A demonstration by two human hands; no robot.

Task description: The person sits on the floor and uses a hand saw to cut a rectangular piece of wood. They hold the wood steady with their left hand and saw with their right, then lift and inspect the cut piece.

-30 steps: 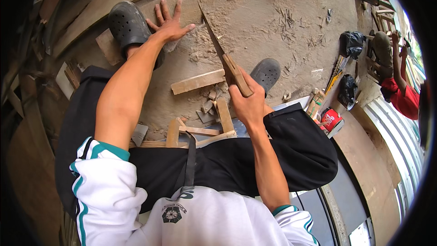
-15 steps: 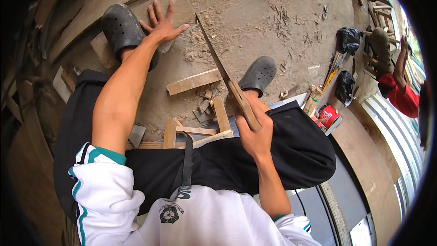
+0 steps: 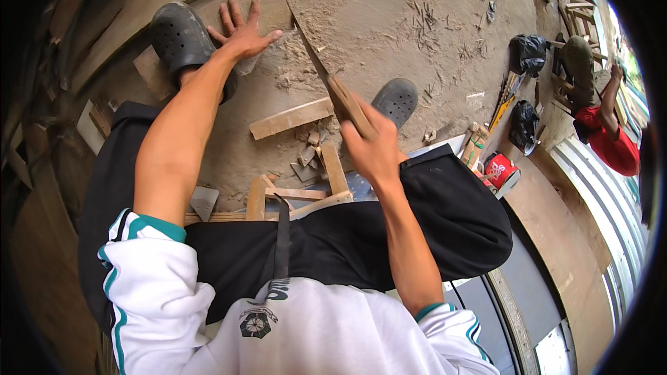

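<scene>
My right hand (image 3: 374, 140) is closed round the wooden handle of a handsaw (image 3: 349, 107). The saw's dark, narrow blade points away from me and slightly left, its far part beside the edge of a dusty flat board (image 3: 271, 10). On that board my left hand (image 3: 243, 33) lies flat with its fingers spread, holding nothing. My left foot, in a dark clog (image 3: 182, 36), is just left of that hand. The other clog (image 3: 396, 102) is right of the saw handle. How deep the blade sits in the board I cannot make out.
A short wood block (image 3: 292, 119) and several offcuts lie between my feet, near a small wooden frame (image 3: 299, 194). Long planks (image 3: 167, 10) lie far left. Right are black plastic bags (image 3: 528, 55), a red can (image 3: 500, 170) and a person in red (image 3: 615, 142).
My right hand has pushed the saw forward and a little left, away from my lap. The left hand stays spread on the board.
</scene>
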